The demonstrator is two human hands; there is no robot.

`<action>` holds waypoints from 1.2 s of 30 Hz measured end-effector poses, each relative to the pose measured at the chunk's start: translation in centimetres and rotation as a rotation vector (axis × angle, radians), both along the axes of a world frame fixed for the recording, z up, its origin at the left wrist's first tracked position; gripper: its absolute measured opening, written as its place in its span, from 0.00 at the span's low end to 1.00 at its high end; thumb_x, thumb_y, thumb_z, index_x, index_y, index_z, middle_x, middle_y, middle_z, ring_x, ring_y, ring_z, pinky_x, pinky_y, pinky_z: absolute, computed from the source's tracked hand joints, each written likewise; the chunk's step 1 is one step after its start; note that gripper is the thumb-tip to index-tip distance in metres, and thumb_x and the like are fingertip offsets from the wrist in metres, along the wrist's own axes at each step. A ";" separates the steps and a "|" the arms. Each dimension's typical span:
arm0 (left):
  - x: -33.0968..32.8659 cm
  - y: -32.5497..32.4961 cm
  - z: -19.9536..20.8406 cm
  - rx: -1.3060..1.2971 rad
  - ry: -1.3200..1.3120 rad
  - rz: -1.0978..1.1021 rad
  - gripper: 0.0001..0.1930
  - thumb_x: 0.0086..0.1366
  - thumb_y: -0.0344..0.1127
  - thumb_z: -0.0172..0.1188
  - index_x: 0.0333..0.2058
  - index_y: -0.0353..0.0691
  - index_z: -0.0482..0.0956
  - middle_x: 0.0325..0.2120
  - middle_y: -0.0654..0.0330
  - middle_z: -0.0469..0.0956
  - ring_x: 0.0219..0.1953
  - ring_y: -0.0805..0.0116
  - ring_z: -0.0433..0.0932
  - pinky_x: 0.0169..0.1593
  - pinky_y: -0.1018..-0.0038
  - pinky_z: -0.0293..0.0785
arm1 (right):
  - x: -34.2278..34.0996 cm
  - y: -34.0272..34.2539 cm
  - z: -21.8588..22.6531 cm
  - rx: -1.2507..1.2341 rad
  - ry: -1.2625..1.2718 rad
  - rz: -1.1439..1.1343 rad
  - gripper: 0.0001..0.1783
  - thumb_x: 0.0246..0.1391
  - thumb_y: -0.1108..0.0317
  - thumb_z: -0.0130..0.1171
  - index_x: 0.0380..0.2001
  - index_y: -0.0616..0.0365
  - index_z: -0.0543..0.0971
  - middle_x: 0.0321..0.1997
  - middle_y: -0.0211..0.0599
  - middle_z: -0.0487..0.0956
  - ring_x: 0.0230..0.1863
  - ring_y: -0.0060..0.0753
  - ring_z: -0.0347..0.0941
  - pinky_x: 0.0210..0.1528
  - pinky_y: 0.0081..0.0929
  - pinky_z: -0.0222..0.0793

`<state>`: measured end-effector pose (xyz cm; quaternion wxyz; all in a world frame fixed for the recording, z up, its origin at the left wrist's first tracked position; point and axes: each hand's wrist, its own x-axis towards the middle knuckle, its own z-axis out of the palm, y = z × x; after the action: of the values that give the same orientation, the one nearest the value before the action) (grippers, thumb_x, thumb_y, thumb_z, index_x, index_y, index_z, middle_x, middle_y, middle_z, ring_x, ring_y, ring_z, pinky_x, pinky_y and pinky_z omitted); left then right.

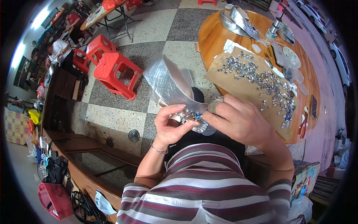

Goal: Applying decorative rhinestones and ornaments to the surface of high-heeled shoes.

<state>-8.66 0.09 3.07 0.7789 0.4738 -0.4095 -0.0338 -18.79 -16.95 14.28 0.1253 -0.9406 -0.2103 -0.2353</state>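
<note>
A shiny silver shoe upper (169, 82) curves up in front of me, its jewelled end toward my body. My left hand (171, 125) grips that end between thumb and fingers, at a cluster of clear and blue rhinestones (197, 116). My right hand (235, 117) is closed at the upper's right edge beside the stones, with a greyish cover on one finger. Whether a needle or thread sits in its pinch is too small to tell. On the table to the right, many loose rhinestones (257, 76) lie scattered over brown paper (231, 76).
The wooden table (212, 35) bears more silver uppers (238, 22), a spray-type bottle (274, 29), red-handled pliers (303, 125) and a phone (314, 107). Red plastic stools (115, 71) stand ahead left. Another person (61, 50) sits farther off. A wooden cabinet (89, 168) edges the left.
</note>
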 end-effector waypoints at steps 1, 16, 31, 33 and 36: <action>0.0 0.0 0.0 0.001 -0.018 0.015 0.27 0.43 0.21 0.70 0.43 0.35 0.68 0.40 0.55 0.73 0.40 0.70 0.75 0.43 0.75 0.73 | 0.0 0.1 0.0 0.001 -0.007 -0.017 0.15 0.36 0.72 0.57 0.34 0.54 0.77 0.25 0.29 0.65 0.27 0.28 0.65 0.24 0.21 0.65; 1.1 -0.3 1.3 0.009 -0.388 0.165 0.23 0.44 0.21 0.69 0.39 0.36 0.70 0.32 0.53 0.77 0.31 0.67 0.79 0.36 0.76 0.76 | 0.3 0.1 -0.2 -0.106 -0.113 0.050 0.15 0.34 0.72 0.57 0.32 0.59 0.77 0.23 0.29 0.63 0.25 0.26 0.64 0.24 0.20 0.65; 1.1 1.6 2.1 0.081 -0.145 0.048 0.23 0.45 0.23 0.70 0.41 0.36 0.71 0.39 0.55 0.75 0.39 0.69 0.76 0.43 0.75 0.73 | 0.3 1.6 1.2 -0.136 -0.116 -0.030 0.09 0.37 0.71 0.58 0.27 0.59 0.76 0.25 0.29 0.65 0.29 0.25 0.65 0.25 0.18 0.66; 1.1 1.5 2.0 0.100 -0.161 0.069 0.23 0.44 0.23 0.70 0.41 0.36 0.72 0.39 0.56 0.75 0.39 0.69 0.76 0.43 0.75 0.73 | 0.2 1.7 1.1 -0.153 -0.124 -0.030 0.09 0.37 0.71 0.58 0.26 0.59 0.76 0.25 0.29 0.65 0.29 0.25 0.65 0.25 0.18 0.66; 1.1 1.4 2.2 0.119 -0.190 0.070 0.23 0.44 0.23 0.70 0.41 0.36 0.72 0.40 0.56 0.75 0.39 0.70 0.76 0.44 0.75 0.72 | 0.1 1.6 0.8 -0.183 -0.138 -0.028 0.08 0.37 0.71 0.58 0.26 0.59 0.75 0.25 0.29 0.65 0.29 0.25 0.65 0.25 0.19 0.66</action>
<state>-7.60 1.45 5.30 0.7076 0.5344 -0.4620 0.0143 -18.72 -15.33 15.10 0.0208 -0.9324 -0.2261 -0.2811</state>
